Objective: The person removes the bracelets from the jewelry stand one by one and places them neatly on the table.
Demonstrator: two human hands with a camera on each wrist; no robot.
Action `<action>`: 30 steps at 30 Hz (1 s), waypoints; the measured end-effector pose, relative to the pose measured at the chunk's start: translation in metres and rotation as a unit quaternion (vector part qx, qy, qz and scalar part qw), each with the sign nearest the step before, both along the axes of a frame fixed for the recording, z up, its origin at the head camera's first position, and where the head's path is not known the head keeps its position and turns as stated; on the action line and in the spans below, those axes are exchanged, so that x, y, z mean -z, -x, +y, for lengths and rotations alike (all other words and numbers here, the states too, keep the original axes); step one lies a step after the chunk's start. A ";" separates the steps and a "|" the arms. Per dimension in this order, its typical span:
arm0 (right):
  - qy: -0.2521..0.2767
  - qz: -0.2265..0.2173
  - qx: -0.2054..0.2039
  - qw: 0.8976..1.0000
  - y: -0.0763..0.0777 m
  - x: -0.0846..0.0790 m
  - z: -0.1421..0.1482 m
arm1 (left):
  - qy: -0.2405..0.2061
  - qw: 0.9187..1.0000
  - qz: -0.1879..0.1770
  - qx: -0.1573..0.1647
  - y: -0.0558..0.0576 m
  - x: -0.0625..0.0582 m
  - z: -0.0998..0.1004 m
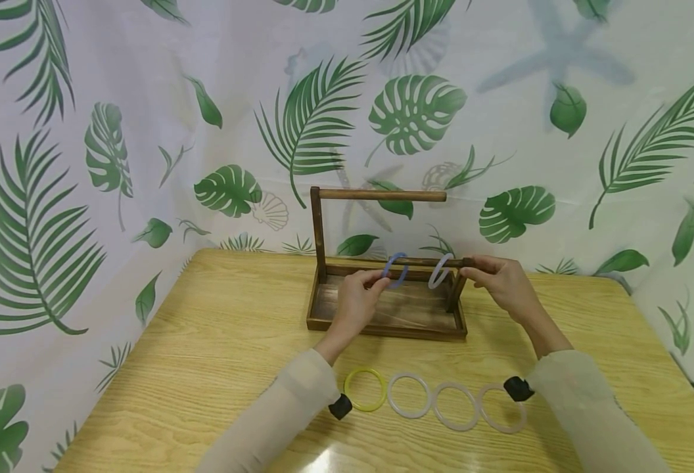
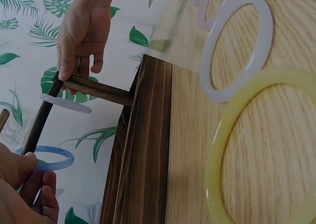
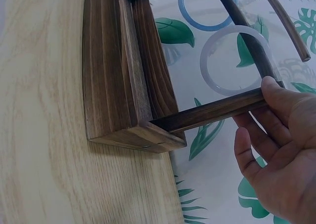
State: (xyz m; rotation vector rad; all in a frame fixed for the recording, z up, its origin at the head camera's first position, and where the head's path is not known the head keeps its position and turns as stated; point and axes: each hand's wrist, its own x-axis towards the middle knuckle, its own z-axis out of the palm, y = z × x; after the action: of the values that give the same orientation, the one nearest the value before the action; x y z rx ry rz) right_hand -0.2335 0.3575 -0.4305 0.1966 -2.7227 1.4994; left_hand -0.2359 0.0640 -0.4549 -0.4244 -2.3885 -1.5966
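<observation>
A dark wooden bangle stand (image 1: 385, 331) has a tray base, a tall upright with an upper bar and a short upright with a lower bar (image 1: 420, 262). My left hand (image 1: 355, 303) pinches a blue bangle (image 2: 60, 167) between thumb and fingers, right at the lower bar's free end, which it overlaps in the head view. A pale lavender bangle (image 2: 66, 104) hangs on that bar, nearer its post. With thumb and fingers, my right hand (image 1: 505, 286) grips the corner where the lower bar meets the short upright (image 3: 212, 109).
In front of the stand, a yellow bangle (image 1: 347, 389), a white bangle (image 1: 410, 416) and two pale pinkish bangles (image 1: 455, 428) lie in a row on the wooden table (image 1: 217, 368). The upper bar (image 1: 382, 195) carries no bangle. A leaf-patterned cloth (image 1: 234, 118) hangs behind.
</observation>
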 end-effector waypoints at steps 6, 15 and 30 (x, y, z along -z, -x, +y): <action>-0.004 0.004 0.002 1.000 0.000 -0.001 0.000 | 0.004 1.000 0.011 0.000 0.002 0.001 -0.008; -0.005 0.002 0.003 1.000 -0.001 -0.002 -0.001 | 0.006 1.000 0.007 -0.016 0.001 -0.003 -0.023; -0.004 -0.001 0.013 1.000 -0.012 -0.002 -0.006 | -0.017 1.000 -0.016 -0.002 -0.008 -0.006 -0.052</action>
State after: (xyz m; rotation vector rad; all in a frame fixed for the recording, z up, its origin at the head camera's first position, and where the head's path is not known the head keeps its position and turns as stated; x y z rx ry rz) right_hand -0.2213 0.3516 -0.4288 0.1597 -2.7215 1.4845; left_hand -0.2280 0.0122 -0.4491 -0.3891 -2.3807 -1.6519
